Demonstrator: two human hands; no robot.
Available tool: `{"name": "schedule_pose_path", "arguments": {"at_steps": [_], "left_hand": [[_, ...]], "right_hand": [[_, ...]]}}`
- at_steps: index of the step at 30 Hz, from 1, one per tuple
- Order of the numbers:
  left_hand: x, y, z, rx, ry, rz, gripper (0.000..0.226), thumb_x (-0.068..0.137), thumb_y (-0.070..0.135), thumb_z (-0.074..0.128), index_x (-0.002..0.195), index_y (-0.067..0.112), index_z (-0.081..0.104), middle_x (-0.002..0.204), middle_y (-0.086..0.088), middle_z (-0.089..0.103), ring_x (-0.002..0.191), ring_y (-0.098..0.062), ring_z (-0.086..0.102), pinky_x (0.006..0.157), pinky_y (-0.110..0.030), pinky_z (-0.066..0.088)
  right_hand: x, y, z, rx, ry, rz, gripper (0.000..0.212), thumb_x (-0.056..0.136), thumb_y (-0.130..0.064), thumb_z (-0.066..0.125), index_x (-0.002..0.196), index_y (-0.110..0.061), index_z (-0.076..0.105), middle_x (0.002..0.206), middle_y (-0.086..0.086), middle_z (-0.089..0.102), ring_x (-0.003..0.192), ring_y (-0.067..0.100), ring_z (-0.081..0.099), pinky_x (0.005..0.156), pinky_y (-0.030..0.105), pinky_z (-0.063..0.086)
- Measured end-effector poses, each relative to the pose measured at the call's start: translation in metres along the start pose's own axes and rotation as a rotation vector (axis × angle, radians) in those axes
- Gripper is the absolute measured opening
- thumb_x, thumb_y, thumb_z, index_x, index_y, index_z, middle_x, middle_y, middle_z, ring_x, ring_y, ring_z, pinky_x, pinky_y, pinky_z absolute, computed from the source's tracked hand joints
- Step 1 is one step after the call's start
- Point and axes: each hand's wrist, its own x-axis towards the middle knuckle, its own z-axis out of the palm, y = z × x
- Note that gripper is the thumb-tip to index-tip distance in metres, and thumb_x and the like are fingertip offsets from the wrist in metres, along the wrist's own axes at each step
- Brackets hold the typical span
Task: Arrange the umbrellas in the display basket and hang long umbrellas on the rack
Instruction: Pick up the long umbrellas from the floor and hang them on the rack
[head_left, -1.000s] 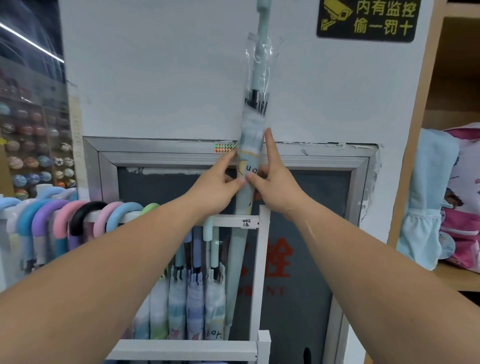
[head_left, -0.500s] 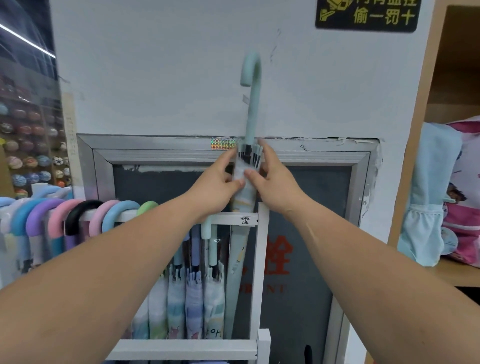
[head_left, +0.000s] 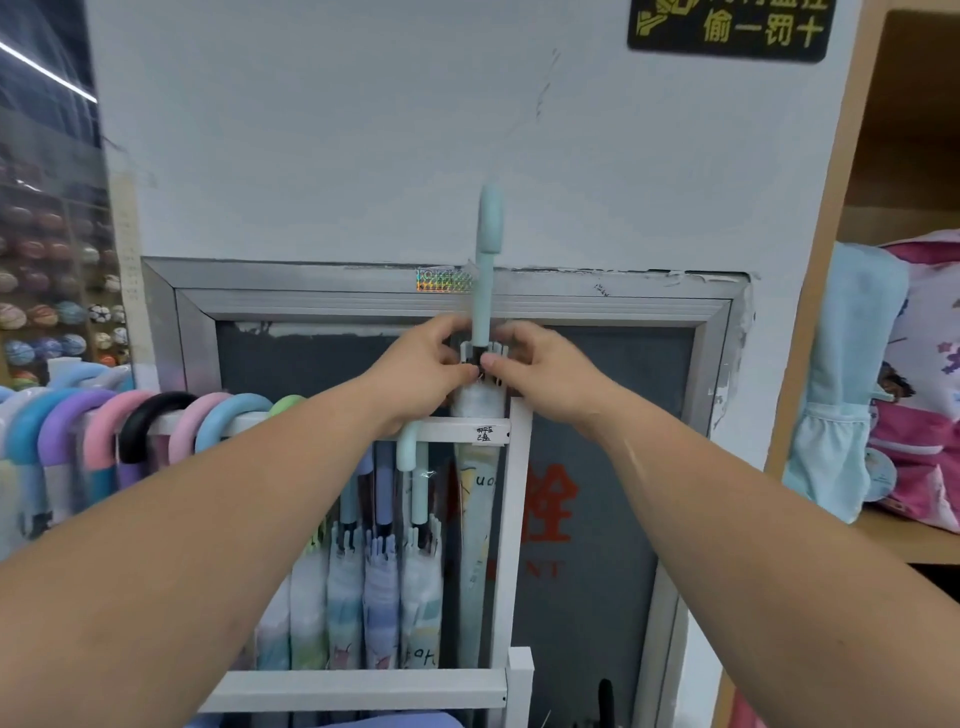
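Note:
A long mint-green umbrella (head_left: 485, 291) stands upright at the right end of the white rack (head_left: 447, 429), its curved handle above the rail and its wrapped canopy hanging behind it. My left hand (head_left: 423, 371) and my right hand (head_left: 540, 371) both grip it just below the shaft, at the rib tips. Several long umbrellas (head_left: 156, 431) with pastel and black hook handles hang along the rail to the left. Three more (head_left: 382, 551) hang lower inside the rack.
A grey framed panel (head_left: 613, 415) with red characters fills the wall behind the rack. A wooden shelf (head_left: 904, 535) on the right holds a light-blue cloth and a pink bag. Shelves of balls (head_left: 47, 322) are at far left. A black-and-yellow sign (head_left: 727, 28) hangs on the wall above.
The mint umbrella has slid down between my hands into the rack, so its handle is now much lower. My hands moved from the canopy to the rib tips.

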Motion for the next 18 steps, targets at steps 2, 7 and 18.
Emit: {"name": "schedule_pose_path", "arguments": {"at_steps": [2,7,18], "left_hand": [[0.002,-0.002,0.001,0.037,-0.016,-0.009,0.05,0.091,0.007,0.067,0.105,0.055,0.062,0.074,-0.008,0.061,0.072,-0.025,0.056,0.07,-0.04,0.049],[0.002,-0.001,0.001,0.068,-0.033,-0.032,0.047,0.094,0.006,0.065,0.127,0.04,0.059,0.083,-0.001,0.069,0.075,-0.013,0.063,0.071,-0.03,0.048],[-0.002,0.0,0.002,0.141,-0.068,-0.024,0.045,0.094,0.005,0.065,0.127,0.037,0.059,0.099,-0.006,0.075,0.091,-0.022,0.071,0.077,-0.029,0.051]], "right_hand": [[0.002,-0.018,-0.014,0.083,0.069,0.015,0.035,0.098,-0.032,0.061,0.131,-0.024,0.057,0.109,0.0,0.07,0.094,0.019,0.068,0.081,0.043,0.058],[0.005,-0.066,-0.049,0.334,0.059,-0.081,0.036,0.106,-0.042,0.044,0.141,-0.036,0.048,0.117,-0.003,0.064,0.082,0.008,0.068,0.067,0.027,0.058],[0.011,-0.073,-0.06,0.359,-0.166,0.006,0.05,0.096,-0.04,0.064,0.142,-0.045,0.045,0.116,-0.007,0.068,0.101,0.016,0.072,0.087,0.06,0.057]]}}
